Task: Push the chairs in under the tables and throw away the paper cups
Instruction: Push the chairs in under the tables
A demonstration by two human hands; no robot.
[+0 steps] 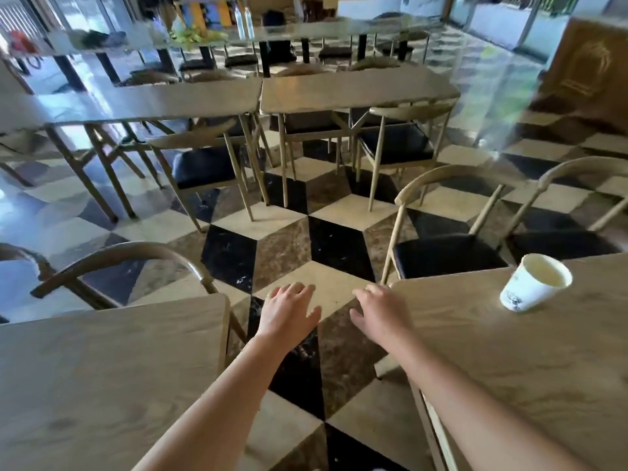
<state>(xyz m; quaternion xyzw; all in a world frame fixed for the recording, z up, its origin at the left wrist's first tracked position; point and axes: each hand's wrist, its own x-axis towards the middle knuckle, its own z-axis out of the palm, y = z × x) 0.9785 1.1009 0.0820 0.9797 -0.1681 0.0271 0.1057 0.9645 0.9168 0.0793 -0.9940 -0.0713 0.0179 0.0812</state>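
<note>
A dining room floor [339, 246] of black, cream and brown diamond tiles runs between rows of pale wood furniture, with blurred glass walls at the back. Two worktops stand nearest: the left worktop [102, 385] fills the lower left, and the right worktop [509, 362] fills the lower right, with an aisle of floor between them. Two more worktops sit end to end across the middle of the room, the far-left worktop [136, 102] and the far-right worktop [353, 88], and a longer cluttered row lies behind them, too blurred to count. Five chairs with curved backs show clearly. Two dark-seated chairs stand at the far edge of the right worktop, the nearer chair [445, 232] and the outer chair [571, 212], both pulled out from it. One round-backed chair [129, 260] stands at the far edge of the left worktop. Two more, a middle-left chair [200, 164] and a middle-right chair [397, 144], sit partly under the middle worktops. One white paper cup [535, 283] stands on the right worktop near its far edge, tilted by the wide lens, its rim open. The left hand [289, 309] is held out over the aisle, palm down, fingers spread and empty. The right hand [380, 311] is likewise spread and empty, just beside the far-left corner of the right worktop.
</note>
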